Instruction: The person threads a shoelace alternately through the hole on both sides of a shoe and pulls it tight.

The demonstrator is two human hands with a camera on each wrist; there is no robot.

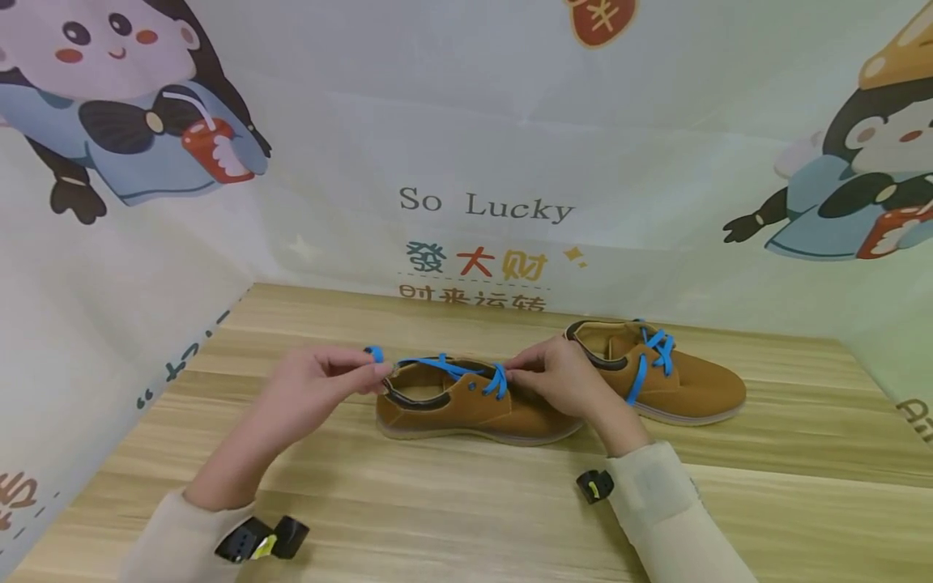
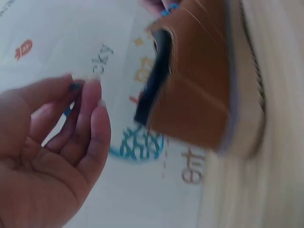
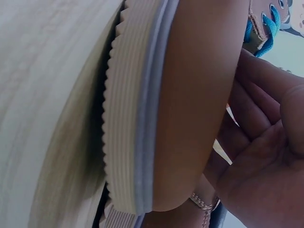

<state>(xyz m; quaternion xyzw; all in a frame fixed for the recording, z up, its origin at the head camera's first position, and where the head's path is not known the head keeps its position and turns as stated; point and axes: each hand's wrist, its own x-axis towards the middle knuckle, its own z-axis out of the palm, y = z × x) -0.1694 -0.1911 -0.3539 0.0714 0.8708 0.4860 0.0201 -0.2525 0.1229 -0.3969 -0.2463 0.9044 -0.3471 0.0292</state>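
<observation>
A brown shoe [image 1: 430,414] with a pale sole lies on its sole on the table, toe to the right. Between thumb and forefinger, my left hand [image 1: 313,385] pinches the end of its blue shoelace [image 1: 419,361] just behind the heel. That lace runs back over the shoe's opening to the eyelets. My right hand [image 1: 564,376] reaches over the front, thumb and fingertips pinching at the lacing. In the right wrist view the shoe's side [image 3: 190,95] hides part of the fingers. The left wrist view shows the heel [image 2: 190,109] beside the left hand [image 2: 57,137].
A second brown shoe [image 1: 700,385] with blue laces [image 1: 662,353] stands behind and to the right, close to my right hand. Printed cloth [image 1: 496,146] rises along the wooden table's [image 1: 437,510] back and sides. Small black devices [image 1: 262,541] sit at both cuffs.
</observation>
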